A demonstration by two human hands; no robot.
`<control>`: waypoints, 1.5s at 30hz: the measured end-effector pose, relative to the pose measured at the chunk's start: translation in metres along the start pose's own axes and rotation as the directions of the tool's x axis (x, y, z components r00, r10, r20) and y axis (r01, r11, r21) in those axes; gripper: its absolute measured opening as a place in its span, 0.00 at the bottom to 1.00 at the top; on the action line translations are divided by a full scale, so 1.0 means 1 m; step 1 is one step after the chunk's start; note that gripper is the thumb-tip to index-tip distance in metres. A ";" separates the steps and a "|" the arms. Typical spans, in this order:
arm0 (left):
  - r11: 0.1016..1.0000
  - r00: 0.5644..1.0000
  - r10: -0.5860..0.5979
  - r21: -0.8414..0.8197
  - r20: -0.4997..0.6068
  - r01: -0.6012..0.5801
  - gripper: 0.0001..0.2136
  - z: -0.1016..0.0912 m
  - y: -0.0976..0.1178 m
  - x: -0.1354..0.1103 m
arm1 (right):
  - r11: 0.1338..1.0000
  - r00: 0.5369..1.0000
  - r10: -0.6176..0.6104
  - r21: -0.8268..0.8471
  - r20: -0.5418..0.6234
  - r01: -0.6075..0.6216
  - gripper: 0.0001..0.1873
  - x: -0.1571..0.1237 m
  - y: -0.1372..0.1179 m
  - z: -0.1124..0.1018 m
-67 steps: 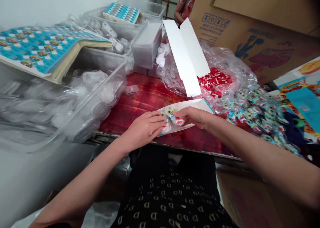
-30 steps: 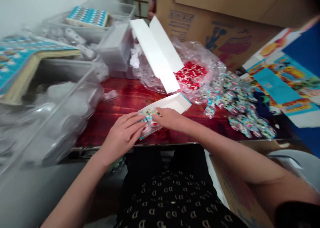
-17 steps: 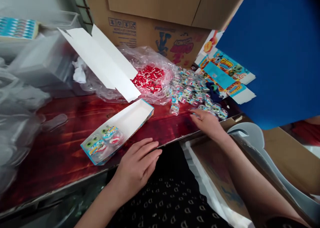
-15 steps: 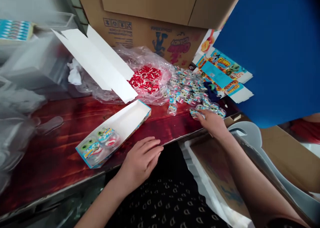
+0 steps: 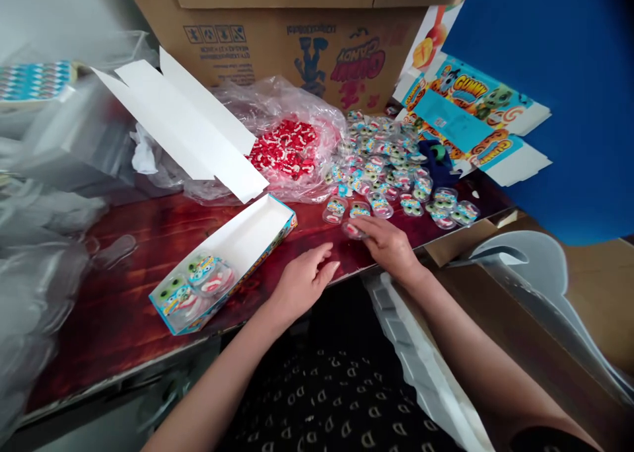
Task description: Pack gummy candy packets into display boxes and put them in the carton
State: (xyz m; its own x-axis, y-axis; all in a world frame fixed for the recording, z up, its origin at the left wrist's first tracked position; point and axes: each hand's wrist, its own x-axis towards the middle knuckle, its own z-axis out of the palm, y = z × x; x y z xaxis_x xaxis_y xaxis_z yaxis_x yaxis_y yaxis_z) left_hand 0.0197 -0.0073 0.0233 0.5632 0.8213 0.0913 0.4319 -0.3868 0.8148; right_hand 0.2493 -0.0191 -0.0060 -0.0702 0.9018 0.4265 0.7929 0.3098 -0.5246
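Note:
My right hand (image 5: 391, 246) is closed on a small clear gummy candy pack (image 5: 353, 229) at the table's front, its fingers over the pack's right side. Beside it, my left hand (image 5: 301, 277) hovers near the table edge, thumb apart from the fingers, holding nothing. To its left lies a long open display box (image 5: 252, 230), white inside with a blue printed rim. Several candy packs (image 5: 211, 273) fill the box's near-left end, with white bottom showing toward the far end. Beyond my right hand spreads a pile of similar packs (image 5: 376, 154).
A clear plastic bag (image 5: 321, 118) holds red and white gummies (image 5: 287, 148). An unfolded white carton (image 5: 188, 121) leans over it. Behind stands a large cardboard box (image 5: 267, 55). Printed gummy cartons (image 5: 450, 121) lie at right; clear plastic trays (image 5: 44, 260) are stacked left.
My right hand has moved left from the pile's right edge, bringing a candy pack along. My left hand has shifted slightly right and up, closer to it. The camera view has shifted a little.

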 end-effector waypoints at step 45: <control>0.732 0.894 -0.438 -0.615 -0.097 0.292 0.21 0.015 -0.021 0.013 | 0.930 0.680 -0.050 0.283 0.732 -0.235 0.12 0.074 0.002 -0.049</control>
State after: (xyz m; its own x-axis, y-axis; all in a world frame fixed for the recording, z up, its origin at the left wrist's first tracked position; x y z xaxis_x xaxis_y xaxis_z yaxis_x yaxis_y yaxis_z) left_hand 0.0289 0.0049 -0.0011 0.2461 0.9441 -0.2194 0.0474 0.2143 0.9756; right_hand 0.2753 0.0336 0.0609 -0.5307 0.8177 -0.2230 0.5829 0.1611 -0.7964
